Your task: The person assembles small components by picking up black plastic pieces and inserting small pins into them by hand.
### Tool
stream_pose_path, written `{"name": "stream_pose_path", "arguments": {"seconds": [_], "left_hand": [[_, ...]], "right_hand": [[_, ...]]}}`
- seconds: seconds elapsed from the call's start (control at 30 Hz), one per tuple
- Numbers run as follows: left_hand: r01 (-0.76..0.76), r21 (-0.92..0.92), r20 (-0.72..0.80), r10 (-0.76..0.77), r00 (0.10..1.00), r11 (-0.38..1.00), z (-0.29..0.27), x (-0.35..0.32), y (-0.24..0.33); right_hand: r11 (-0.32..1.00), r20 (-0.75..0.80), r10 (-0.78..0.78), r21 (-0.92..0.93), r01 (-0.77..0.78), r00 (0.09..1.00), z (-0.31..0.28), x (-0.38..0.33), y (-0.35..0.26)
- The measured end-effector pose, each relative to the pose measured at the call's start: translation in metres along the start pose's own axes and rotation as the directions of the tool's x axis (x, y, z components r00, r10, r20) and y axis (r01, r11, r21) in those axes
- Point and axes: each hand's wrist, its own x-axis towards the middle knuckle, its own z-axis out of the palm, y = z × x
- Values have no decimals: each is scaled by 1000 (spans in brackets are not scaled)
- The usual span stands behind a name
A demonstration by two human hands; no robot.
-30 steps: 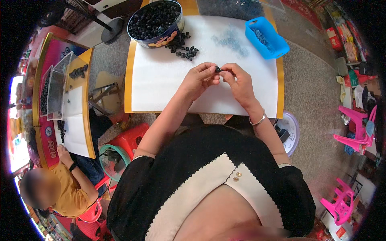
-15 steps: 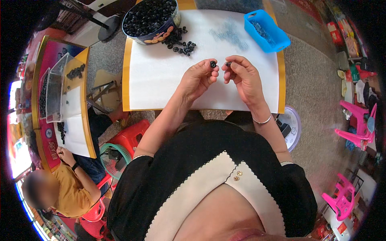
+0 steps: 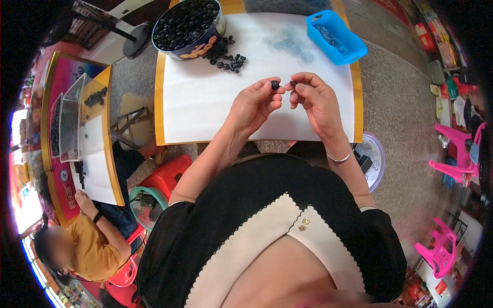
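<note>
Head view: how did the black part (image 3: 275, 85) seem to handle?

"Light, stiff, hard to crush, perhaps slippery, I judged; its rounded sides suited a pinch. The left hand (image 3: 255, 101) held it above the desk (image 3: 205, 115), thumb and fingers (image 3: 273, 104) closed on it."

"And the right hand (image 3: 320, 98)?"

"Its fingers pinched a smaller dark piece (image 3: 292, 83) just beside, with barely any gap. Farther out lay loose black pieces (image 3: 220, 65), near the full tub (image 3: 197, 53), and a blue basket (image 3: 354, 55) opposite."

Parts (image 3: 184, 24) in left tub (image 3: 198, 49), basket (image 3: 354, 55) right
</note>
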Motion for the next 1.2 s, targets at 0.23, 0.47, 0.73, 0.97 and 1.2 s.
{"name": "stream_pose_path", "arguments": {"seconds": [0.23,0.47,0.73,0.97,1.2], "left_hand": [[-69,23,47,68,997,997,7,-11,7],[-55,41,55,53,997,998,16,-14,11],[-28,56,31,27,999,998,17,-14,10],[-33,49,34,31,999,998,16,-15,10],[-41,49,3,41,999,998,16,-18,10]], "right_hand": [[994,59,-45,101,39,997,2,-10,-13],[984,76,-59,170,45,995,10,-17,-24],[938,56,-37,347,15,998,25,-14,-42],[905,69,-27,426,-5,997,31,-7,-50],[870,127,-28,492,-38,992,35,0,-50]]}}
